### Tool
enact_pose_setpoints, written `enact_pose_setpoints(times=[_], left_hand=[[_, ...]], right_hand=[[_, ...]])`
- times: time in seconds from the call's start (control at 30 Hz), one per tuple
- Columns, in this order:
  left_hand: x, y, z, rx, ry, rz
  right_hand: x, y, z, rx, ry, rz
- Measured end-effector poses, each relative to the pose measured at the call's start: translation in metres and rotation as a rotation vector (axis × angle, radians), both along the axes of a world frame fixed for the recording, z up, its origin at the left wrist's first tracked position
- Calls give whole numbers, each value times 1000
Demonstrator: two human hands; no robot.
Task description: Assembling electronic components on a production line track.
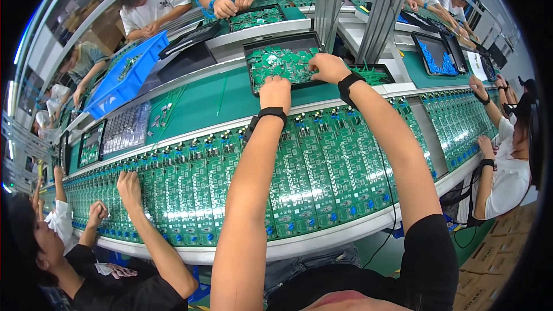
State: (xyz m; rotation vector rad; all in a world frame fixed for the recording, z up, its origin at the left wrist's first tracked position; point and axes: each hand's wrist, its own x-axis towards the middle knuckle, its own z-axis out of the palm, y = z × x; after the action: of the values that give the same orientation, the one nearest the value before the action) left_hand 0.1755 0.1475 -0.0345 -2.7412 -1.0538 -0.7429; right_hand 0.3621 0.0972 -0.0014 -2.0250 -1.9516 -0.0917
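Both my arms reach across a row of long green circuit boards [299,178] to a black tray [288,42]. A loose heap of small green circuit boards [279,60] fills the tray. My left hand [275,91] is at the tray's near edge, its fingers bent and closed against the nearest small boards. At the tray's right side, my right hand [329,69] has its fingers curled together, thumb side toward the heap. Whatever either hand pinches is hidden by the fingers. A dark band circles each wrist.
Right of the tray lies another black tray of thin green strips [371,74]. A metal post [327,8] rises behind. Co-workers' hands [129,187] work over the boards at left. A blue bin [129,72] stands far left, and a black cable [391,178] crosses the boards.
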Motion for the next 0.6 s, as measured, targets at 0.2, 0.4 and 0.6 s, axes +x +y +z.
enact_pose_setpoints(times=[0.2,0.4,0.6], left_hand=[[2,-1,2,-8,24,5],[2,-2,3,18,8,-1],[3,-3,3,13,22,8]], right_hand=[[-3,6,-3,-17,-103,13],[-5,12,-1,-105,-166,-16],[0,11,4,-115,17,15]])
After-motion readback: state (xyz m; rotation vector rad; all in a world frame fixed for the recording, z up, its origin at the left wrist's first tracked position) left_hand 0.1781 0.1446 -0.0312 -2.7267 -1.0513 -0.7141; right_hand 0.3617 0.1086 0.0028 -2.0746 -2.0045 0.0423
